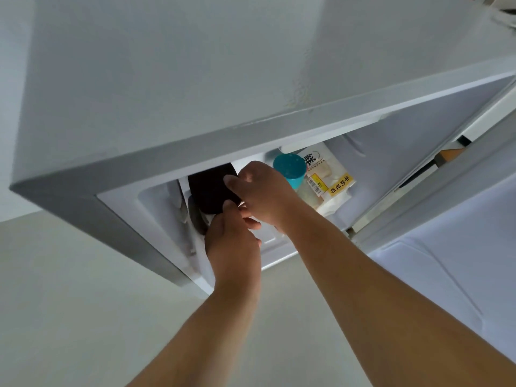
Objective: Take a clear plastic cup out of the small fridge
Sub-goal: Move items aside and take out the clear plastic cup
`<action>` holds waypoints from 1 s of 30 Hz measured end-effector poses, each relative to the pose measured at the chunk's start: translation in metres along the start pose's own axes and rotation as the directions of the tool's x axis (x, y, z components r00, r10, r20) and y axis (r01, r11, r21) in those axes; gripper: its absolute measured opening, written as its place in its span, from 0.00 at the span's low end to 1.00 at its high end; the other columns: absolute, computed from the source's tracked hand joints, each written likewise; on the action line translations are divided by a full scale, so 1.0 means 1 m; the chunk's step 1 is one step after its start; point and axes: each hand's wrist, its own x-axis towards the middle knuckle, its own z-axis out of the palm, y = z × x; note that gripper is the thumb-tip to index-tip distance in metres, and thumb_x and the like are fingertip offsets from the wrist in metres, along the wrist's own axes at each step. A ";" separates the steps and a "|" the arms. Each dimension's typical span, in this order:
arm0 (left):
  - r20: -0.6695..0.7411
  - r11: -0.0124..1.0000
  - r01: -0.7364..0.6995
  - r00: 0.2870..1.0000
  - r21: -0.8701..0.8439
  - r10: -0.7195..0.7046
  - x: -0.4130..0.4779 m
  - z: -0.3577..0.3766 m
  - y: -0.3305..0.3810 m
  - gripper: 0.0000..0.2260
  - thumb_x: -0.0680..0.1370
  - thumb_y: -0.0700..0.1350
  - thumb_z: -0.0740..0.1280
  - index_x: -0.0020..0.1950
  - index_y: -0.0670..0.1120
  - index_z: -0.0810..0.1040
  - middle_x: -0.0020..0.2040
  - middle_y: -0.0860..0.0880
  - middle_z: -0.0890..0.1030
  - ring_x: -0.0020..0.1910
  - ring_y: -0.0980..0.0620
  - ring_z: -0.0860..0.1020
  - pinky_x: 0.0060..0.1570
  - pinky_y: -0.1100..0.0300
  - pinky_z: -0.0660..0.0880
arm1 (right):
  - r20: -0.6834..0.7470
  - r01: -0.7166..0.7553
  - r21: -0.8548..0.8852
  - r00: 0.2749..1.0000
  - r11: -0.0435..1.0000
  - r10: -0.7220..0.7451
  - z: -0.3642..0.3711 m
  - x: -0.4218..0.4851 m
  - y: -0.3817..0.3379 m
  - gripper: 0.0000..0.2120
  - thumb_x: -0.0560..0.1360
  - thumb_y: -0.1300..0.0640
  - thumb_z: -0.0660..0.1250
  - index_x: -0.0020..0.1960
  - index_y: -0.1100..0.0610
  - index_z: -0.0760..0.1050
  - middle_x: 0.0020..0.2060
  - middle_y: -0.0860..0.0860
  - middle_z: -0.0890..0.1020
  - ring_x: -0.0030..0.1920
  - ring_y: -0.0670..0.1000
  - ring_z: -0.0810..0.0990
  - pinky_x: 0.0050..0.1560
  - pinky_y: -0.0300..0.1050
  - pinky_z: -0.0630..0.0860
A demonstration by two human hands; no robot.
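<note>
I look down on a small white fridge (167,79) whose door (446,261) is swung open to the right. Both my hands are inside the opening, at its left side. My right hand (262,191) grips a dark, rounded, cup-shaped object (209,188) from the right, with its fingers curled over the edge. My left hand (231,241) holds the same object from below, with its fingertips against the lower edge. Whether this is the clear plastic cup cannot be told, since no clear wall shows. A greyish part (195,219) sits under the dark object.
A teal cup (289,167) stands just right of my right hand. A bagged loaf with a yellow label (329,180) lies behind it. The fridge's top front edge (195,146) overhangs the opening. Pale floor (83,303) spreads below.
</note>
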 end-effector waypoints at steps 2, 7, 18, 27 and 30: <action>0.051 0.999 -0.049 0.997 -0.011 0.049 0.000 0.004 0.005 0.17 0.84 0.51 0.59 0.45 0.46 0.84 0.39 0.51 0.87 0.36 0.57 0.82 0.32 0.63 0.75 | -0.052 0.011 0.096 0.999 0.995 -0.006 -0.008 -0.004 0.001 0.13 0.80 0.47 0.70 0.45 0.56 0.75 0.31 0.51 0.79 0.31 0.54 0.81 0.33 0.50 0.77; 0.183 0.999 -0.018 0.983 0.044 0.010 0.003 0.025 0.007 0.16 0.85 0.47 0.58 0.45 0.45 0.82 0.35 0.51 0.86 0.31 0.55 0.79 0.31 0.60 0.74 | -0.174 -0.021 0.043 0.984 0.999 0.028 -0.030 -0.007 0.010 0.16 0.81 0.50 0.69 0.39 0.56 0.72 0.29 0.54 0.78 0.30 0.55 0.82 0.31 0.49 0.80; 0.218 0.962 0.217 0.943 0.164 -0.250 0.048 0.020 -0.049 0.17 0.83 0.57 0.58 0.44 0.53 0.83 0.32 0.60 0.83 0.26 0.58 0.77 0.39 0.56 0.74 | -0.093 -0.126 -0.463 0.991 0.877 0.093 0.009 0.024 0.048 0.17 0.84 0.46 0.64 0.60 0.60 0.78 0.49 0.56 0.84 0.52 0.55 0.83 0.50 0.46 0.79; 0.197 0.955 0.102 0.967 0.280 -0.161 0.050 0.003 -0.078 0.10 0.81 0.49 0.63 0.58 0.48 0.80 0.45 0.49 0.85 0.41 0.49 0.83 0.40 0.53 0.80 | -0.125 0.077 -0.636 0.972 0.768 -0.201 0.025 0.007 0.054 0.09 0.81 0.56 0.68 0.59 0.58 0.76 0.52 0.55 0.81 0.52 0.59 0.82 0.48 0.54 0.82; 0.115 0.958 0.208 0.965 0.198 -0.234 0.049 -0.012 -0.088 0.16 0.77 0.45 0.70 0.65 0.50 0.78 0.56 0.47 0.85 0.54 0.48 0.83 0.52 0.49 0.81 | 0.093 0.393 -0.652 0.890 0.649 -0.446 0.033 -0.013 0.061 0.12 0.76 0.63 0.68 0.59 0.60 0.80 0.55 0.57 0.82 0.57 0.62 0.78 0.53 0.59 0.79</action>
